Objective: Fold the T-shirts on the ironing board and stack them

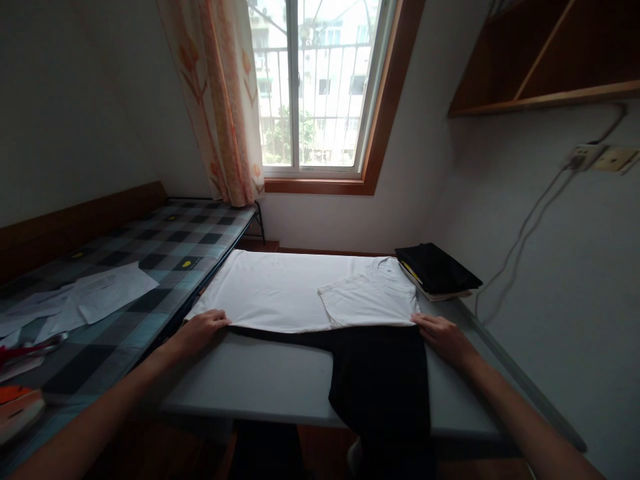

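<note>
A white T-shirt (280, 287) lies sideways across the table, with one sleeve (345, 300) spread flat over its body near the collar end on the right. From under its near edge comes black cloth (380, 380), shaped like a sleeve, which hangs over the table's front edge. My left hand (203, 330) is closed on the near left corner of the white T-shirt, fingers pinched at the edge. At the near right corner, my right hand (443, 337) pinches the T-shirt's edge beside the black cloth. Fingertips are partly hidden at both corners.
The pale table (280, 380) has a black folder (437, 267) on papers at its far right corner. Left of it stands a bed with a checked mattress (150, 240), holding paper sheets (110, 290) and an orange item (20, 407). A cable (520, 233) hangs down the right wall.
</note>
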A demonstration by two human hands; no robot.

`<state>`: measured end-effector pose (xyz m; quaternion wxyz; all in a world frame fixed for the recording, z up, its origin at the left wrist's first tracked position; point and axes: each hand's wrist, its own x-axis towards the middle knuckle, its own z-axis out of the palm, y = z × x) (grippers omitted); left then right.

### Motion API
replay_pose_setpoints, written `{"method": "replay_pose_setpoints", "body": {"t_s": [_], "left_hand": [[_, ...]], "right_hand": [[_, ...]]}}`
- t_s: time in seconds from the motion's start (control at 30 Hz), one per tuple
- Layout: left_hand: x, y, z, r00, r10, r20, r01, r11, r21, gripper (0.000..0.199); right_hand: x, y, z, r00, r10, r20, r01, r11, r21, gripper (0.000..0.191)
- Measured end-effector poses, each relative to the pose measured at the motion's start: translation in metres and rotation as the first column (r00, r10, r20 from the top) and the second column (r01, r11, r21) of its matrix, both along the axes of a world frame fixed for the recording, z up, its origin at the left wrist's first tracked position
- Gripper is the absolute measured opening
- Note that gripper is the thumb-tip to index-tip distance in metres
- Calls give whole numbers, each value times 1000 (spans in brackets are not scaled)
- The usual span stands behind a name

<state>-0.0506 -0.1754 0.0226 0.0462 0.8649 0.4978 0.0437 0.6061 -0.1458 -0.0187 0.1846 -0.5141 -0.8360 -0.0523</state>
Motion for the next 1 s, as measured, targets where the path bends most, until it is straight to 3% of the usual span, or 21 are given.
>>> {"method": "replay_pose_setpoints", "body": {"t_s": [0.43, 0.67, 0.9, 1.0], "left_hand": [[-6, -41, 26, 981, 49, 188, 10, 955, -297, 31], [-38, -40, 28, 997, 22, 76, -11, 991, -137, 22], [-77, -43, 13, 995, 98, -17, -99, 990, -103, 39], [-82, -41, 9, 995, 100, 26, -97, 991, -93, 32]], "right_hand": [[15, -39, 9, 995, -48, -93, 34, 988, -148, 34], [-4, -41, 27, 972, -98, -216, 45, 970, -239, 35], [-3, -35, 22, 918, -149, -368, 58, 968, -246, 37], [-5, -34, 20, 890, -181, -418, 74, 963, -259, 37]]}}
